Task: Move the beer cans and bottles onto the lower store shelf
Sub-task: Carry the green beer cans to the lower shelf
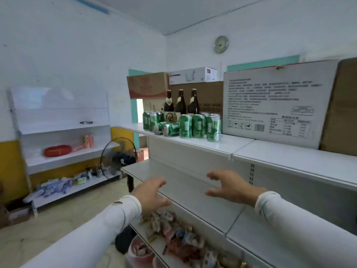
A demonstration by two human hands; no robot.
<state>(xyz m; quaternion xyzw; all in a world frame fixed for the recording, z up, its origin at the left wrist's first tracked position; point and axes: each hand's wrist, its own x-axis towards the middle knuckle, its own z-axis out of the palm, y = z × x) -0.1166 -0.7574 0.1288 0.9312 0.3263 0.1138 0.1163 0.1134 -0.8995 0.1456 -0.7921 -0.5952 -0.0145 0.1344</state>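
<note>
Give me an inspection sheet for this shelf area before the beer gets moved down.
Surface: lower shelf white, bare where visible.
Job's things: green cans on the top shelf, most upright, two lying on their sides; three dark bottles upright behind them.
Clutter: snack packets on the shelf below; white carton and brown boxes on the top shelf.
Hands: left hand and right hand open, holding nothing, over the lower shelf.
Cables: nothing seen.
Surroundings: wall clock, fan, side shelves holding small goods.
</note>
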